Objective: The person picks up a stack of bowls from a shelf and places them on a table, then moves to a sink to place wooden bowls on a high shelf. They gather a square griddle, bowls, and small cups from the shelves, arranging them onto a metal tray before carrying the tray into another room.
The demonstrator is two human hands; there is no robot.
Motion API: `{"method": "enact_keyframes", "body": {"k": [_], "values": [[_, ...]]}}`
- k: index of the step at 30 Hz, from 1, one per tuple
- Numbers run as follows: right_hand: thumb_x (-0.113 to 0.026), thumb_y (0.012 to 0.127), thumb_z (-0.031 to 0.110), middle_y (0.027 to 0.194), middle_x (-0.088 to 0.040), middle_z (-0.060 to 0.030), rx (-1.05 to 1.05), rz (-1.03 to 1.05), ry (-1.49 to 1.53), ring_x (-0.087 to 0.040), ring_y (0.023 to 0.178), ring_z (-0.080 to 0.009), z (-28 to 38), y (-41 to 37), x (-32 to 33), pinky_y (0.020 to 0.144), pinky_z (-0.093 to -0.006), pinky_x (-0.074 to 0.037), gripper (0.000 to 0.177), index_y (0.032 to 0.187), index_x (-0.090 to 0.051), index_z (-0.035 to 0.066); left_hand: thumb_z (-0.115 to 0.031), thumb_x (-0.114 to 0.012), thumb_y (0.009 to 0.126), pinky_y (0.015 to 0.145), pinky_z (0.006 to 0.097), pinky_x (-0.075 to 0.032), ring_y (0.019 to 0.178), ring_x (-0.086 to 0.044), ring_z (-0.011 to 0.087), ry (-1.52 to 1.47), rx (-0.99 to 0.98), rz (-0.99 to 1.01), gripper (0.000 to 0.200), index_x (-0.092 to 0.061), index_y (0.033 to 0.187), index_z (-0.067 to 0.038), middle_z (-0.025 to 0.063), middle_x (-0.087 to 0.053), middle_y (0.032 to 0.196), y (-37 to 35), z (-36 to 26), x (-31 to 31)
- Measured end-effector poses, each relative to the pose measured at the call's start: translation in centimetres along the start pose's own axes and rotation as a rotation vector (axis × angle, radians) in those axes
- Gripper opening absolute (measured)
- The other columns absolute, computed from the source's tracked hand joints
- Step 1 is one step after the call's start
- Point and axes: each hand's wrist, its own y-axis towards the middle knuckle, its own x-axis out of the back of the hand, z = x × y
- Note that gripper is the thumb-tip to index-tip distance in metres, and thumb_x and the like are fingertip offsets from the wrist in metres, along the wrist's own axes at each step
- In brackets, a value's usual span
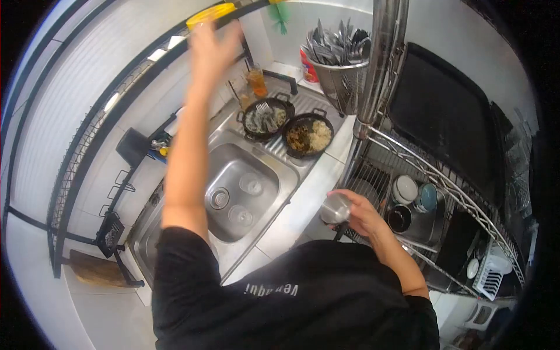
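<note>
R fingers curling round metal cup; L hand at yellow item, grip unclear; prob. reaching, nxt needing firm hold.

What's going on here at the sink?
Someone stands by a sink. Their right hand holds a metal cup. The left hand, blurred, is raised at a yellow item by the wall rack; its grip is unclear. Two clear round items sit in the sink, and two dark pans, one holding food, stand on the drainboard.
</note>
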Motion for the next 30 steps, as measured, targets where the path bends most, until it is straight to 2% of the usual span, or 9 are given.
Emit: {"method": "enact_keyframes", "body": {"k": [2,6,8,11,16,21,23,26,30], "values": [[-0.071,0.08,0.033,0.122,-0.05,-0.0154,0.022,-0.047,0.016,-0.057,0.105,-0.0254,-0.6,-2.2,0.0,0.08,-0.041,-0.054,0.066,0.132,-0.043,0.003,-0.044,-0.062,0.082,0.095,0.0405,-0.042,0.112,-0.053,0.0368,0.479,-0.159,-0.08,0.066,-0.046,0.129,-0.001,0.023,-0.056,0.12,7.5,9.3,-1.4],[-0.07,0.081,0.024,0.124,-0.048,-0.0178,0.141,-0.072,0.046,-0.056,0.107,-0.0264,-0.6,-5.2,-1.0,0.082,-0.0425,-0.053,0.071,0.138,-0.032,0.005,-0.045,-0.066,0.077,0.082,0.0417,-0.049,0.099,-0.062,0.0344,0.687,0.375,0.669,0.056,-0.064,0.104,0.003,0.0243,-0.064,0.106,14.6,20.5,-4.7],[-0.067,0.084,0.019,0.125,-0.048,-0.0175,0.1,-0.209,-0.115,-0.055,0.108,-0.0259,-0.5,-6.9,-0.9,0.083,-0.0431,-0.053,0.064,0.137,-0.034,0.004,-0.044,-0.065,0.077,0.075,0.0428,-0.05,0.089,-0.065,0.0328,0.799,0.253,0.605,0.05,-0.068,0.093,0.003,0.0223,-0.067,0.095,13.9,19.4,-5.0],[-0.062,0.088,0.02,0.122,-0.05,-0.0162,0.145,-0.267,-0.075,-0.056,0.106,-0.0248,-2.5,-8.3,0.3,0.085,-0.0432,-0.053,0.056,0.136,-0.038,0.004,-0.035,-0.065,0.078,0.076,0.0408,-0.05,0.087,-0.065,0.0287,0.825,0.264,0.944,0.04,-0.068,0.099,-0.001,0.0195,-0.067,0.094,17.2,21.4,-6.1],[-0.062,0.088,0.023,0.119,-0.053,-0.0133,0.114,-0.333,-0.104,-0.058,0.104,-0.0217,-2.4,-8.2,-0.7,0.083,-0.0364,-0.052,0.048,0.128,-0.044,0.003,-0.023,-0.053,0.084,0.078,0.042,-0.049,0.091,-0.064,0.0278,0.611,0.158,0.847,0.03,-0.067,0.099,-0.002,0.0186,-0.067,0.096,17.5,26.0,-6.4],[-0.065,0.087,0.022,0.115,-0.053,-0.0047,0.208,-0.421,-0.31,-0.054,0.103,-0.0154,-1.7,-7.9,-0.6,0.088,-0.0289,-0.044,0.042,0.122,-0.051,0.005,-0.048,-0.067,0.078,0.07,0.0351,-0.048,0.078,-0.062,0.0225,0.213,0.296,0.108,0.056,-0.06,0.106,0.0,0.0155,-0.064,0.083,13.1,14.6,-2.5],[-0.065,0.087,0.017,0.112,-0.053,-0.002,0.242,-0.371,-0.395,-0.052,0.101,-0.0123,-1.6,-8.1,-0.1,0.086,-0.0271,-0.044,0.041,0.124,-0.051,0.007,-0.05,-0.059,0.084,0.072,0.0348,-0.047,0.08,-0.061,0.0207,-0.457,0.384,0.08,0.054,-0.06,0.106,-0.001,0.0136,-0.063,0.084,7.5,9.6,-0.3],[-0.064,0.088,0.015,0.111,-0.053,-0.0017,0.23,-0.401,-0.401,-0.052,0.099,-0.0103,-2.4,-8.7,0.9,0.086,-0.0251,-0.044,0.04,0.126,-0.051,0.007,-0.043,-0.047,0.089,0.077,0.0286,-0.045,0.084,-0.06,0.0129,-0.666,0.366,0.623,0.048,-0.06,0.112,-0.003,0.0069,-0.063,0.087,-7.4,-0.9,1.8],[-0.065,0.087,0.017,0.11,-0.055,-0.0057,0.209,-0.505,-0.889,-0.054,0.096,-0.0146,-3.8,-9.4,2.1,0.084,-0.0265,-0.044,0.045,0.128,-0.05,0.009,-0.019,-0.067,0.077,0.068,0.029,-0.052,0.076,-0.061,0.0146,-0.995,0.688,1.126,0.057,-0.05,0.13,-0.003,0.01,-0.059,0.108,-23.9,-12.7,-1.9]]}}
